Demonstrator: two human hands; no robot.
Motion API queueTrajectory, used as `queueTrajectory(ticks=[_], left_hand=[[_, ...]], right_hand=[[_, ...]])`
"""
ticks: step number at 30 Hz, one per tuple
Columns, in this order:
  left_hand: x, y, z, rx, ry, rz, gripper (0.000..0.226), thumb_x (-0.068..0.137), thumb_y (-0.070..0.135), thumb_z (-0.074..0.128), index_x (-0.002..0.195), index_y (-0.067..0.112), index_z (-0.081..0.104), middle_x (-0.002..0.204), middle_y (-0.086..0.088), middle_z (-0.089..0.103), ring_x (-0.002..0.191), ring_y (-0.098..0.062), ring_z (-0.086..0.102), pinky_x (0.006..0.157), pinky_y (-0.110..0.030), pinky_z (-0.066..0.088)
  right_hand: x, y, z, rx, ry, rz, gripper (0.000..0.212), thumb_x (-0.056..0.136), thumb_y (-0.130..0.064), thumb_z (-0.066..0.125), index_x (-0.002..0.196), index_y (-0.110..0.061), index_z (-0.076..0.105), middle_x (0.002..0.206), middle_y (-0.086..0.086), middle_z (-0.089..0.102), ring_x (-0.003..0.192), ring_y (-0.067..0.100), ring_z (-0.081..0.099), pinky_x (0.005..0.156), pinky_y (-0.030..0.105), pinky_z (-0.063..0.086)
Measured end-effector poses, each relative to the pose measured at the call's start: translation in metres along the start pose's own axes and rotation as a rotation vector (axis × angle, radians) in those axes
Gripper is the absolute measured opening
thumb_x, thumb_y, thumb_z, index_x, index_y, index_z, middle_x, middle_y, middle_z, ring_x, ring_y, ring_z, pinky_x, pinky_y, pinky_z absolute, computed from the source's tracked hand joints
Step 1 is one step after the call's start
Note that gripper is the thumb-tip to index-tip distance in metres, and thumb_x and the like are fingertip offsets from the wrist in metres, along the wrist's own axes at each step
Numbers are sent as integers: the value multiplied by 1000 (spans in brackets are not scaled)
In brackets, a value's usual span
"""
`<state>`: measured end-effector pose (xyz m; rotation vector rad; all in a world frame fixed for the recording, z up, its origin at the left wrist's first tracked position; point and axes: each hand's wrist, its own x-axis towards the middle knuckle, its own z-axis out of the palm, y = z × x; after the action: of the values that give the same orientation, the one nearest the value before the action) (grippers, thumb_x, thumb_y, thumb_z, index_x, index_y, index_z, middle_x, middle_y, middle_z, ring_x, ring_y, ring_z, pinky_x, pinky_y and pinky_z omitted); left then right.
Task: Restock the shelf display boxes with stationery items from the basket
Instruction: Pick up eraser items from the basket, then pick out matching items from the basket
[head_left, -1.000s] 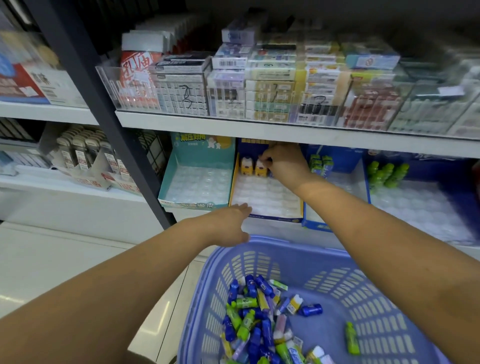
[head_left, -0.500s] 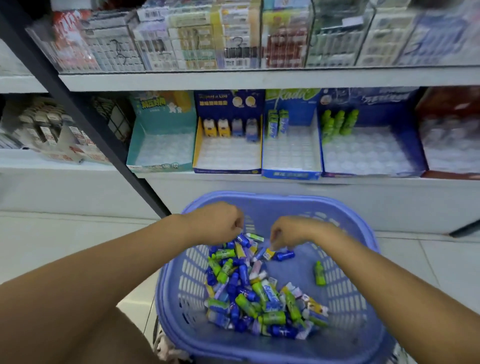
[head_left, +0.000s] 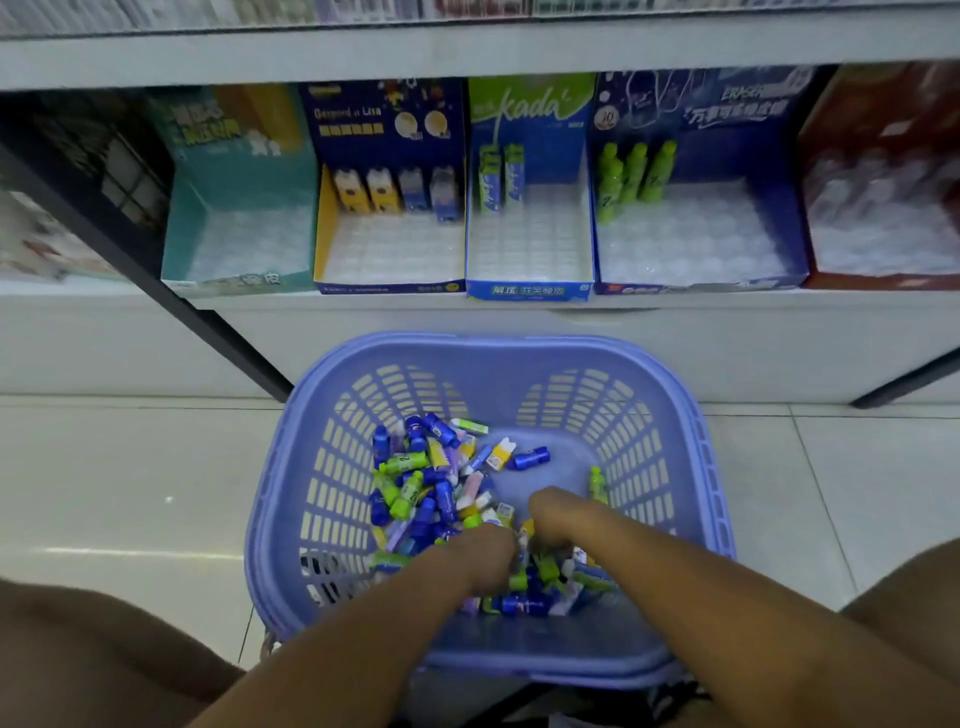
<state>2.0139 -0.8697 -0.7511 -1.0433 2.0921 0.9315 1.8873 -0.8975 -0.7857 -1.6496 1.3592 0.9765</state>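
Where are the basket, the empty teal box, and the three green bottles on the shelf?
basket (head_left: 498, 347): head view, far rim.
teal display box (head_left: 187, 244): head view, left wall.
green bottles (head_left: 635, 174): head view, middle bottle's body.

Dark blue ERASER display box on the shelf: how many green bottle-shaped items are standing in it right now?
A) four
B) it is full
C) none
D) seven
A: four green bottles stand at the back left of the dark blue ERASER box, three in a row and one just in front; the other slots in its tray are bare.

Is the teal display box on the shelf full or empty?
Empty: the teal display box shows only its bare clear tray, no items standing inside.
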Motion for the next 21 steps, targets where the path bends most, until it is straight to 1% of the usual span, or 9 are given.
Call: queueTrajectory(ticks=[3, 4, 6, 8, 11, 13, 15, 19, 21], left_hand=[[9, 0, 13, 123, 7, -8, 30, 84, 8, 60, 114, 2, 60, 114, -21, 59, 107, -36, 57, 82, -42, 48], [11, -1, 16, 148, 6, -14, 34, 85, 10, 61, 118, 4, 58, 117, -20, 59, 109, -36, 57, 83, -43, 48], [16, -4, 21, 199, 9, -22, 36, 86, 14, 63, 120, 5, 57, 118, -19, 59, 110, -36, 57, 84, -44, 48], [18, -6, 22, 235, 15, -26, 33, 86, 18, 65, 115, 3, 58, 118, -19, 58, 109, -36, 57, 85, -46, 49], [19, -8, 20, 173, 16, -22, 34, 83, 26, 69, 105, 2, 62, 114, -19, 56, 104, -33, 57, 83, -43, 49], [14, -12, 11, 2, 51, -44, 24, 82, 30, 69, 82, 8, 60, 92, -12, 55, 84, -26, 55, 70, -36, 46], [5, -19, -9, -295, 80, -94, 35, 82, 28, 69, 62, 15, 43, 66, -5, 42, 61, -19, 42, 58, -30, 36], [-29, -27, -77, -967, 47, -171, 18, 89, 18, 55, 76, 7, 54, 62, -6, 51, 54, -18, 49, 61, -29, 44], [-52, -27, -115, -1129, 99, -186, 11, 91, 16, 51, 85, 7, 53, 70, -7, 54, 55, -16, 51, 58, -26, 49]], right_hand=[[4, 1, 1, 15, 47, -30, 20, 88, -23, 61, 94, -4, 66, 63, 6, 47, 57, 22, 44, 71, 34, 44], [4, 2, 0, 52, 52, -42, 23, 87, -25, 60, 94, -4, 67, 61, 5, 48, 59, 22, 48, 70, 35, 46], [1, 8, -4, 131, 60, -53, 26, 86, -29, 61, 75, -6, 62, 60, 5, 49, 60, 22, 50, 69, 37, 48], [-6, 17, -14, 171, 64, -56, 31, 89, -29, 58, 64, -11, 50, 60, 4, 43, 54, 19, 41, 64, 33, 41], [-24, 31, -40, 208, 13, -66, 22, 87, -26, 62, 75, -7, 58, 69, 7, 55, 55, 15, 45, 58, 28, 41], [-38, 38, -62, 296, -5, -97, 26, 85, -26, 68, 93, -1, 69, 85, 12, 69, 60, 11, 57, 64, 24, 48], [-52, 41, -83, 385, 29, -131, 36, 83, -25, 71, 105, 3, 68, 87, 11, 70, 63, 10, 62, 67, 22, 51], [-89, 36, -124, 490, 188, -267, 25, 82, -16, 72, 97, 3, 67, 89, 16, 68, 71, 16, 64, 75, 24, 53], [-111, 31, -142, 589, 320, -361, 20, 81, -10, 72, 97, 2, 68, 84, 12, 68, 70, 15, 63, 72, 23, 53]])
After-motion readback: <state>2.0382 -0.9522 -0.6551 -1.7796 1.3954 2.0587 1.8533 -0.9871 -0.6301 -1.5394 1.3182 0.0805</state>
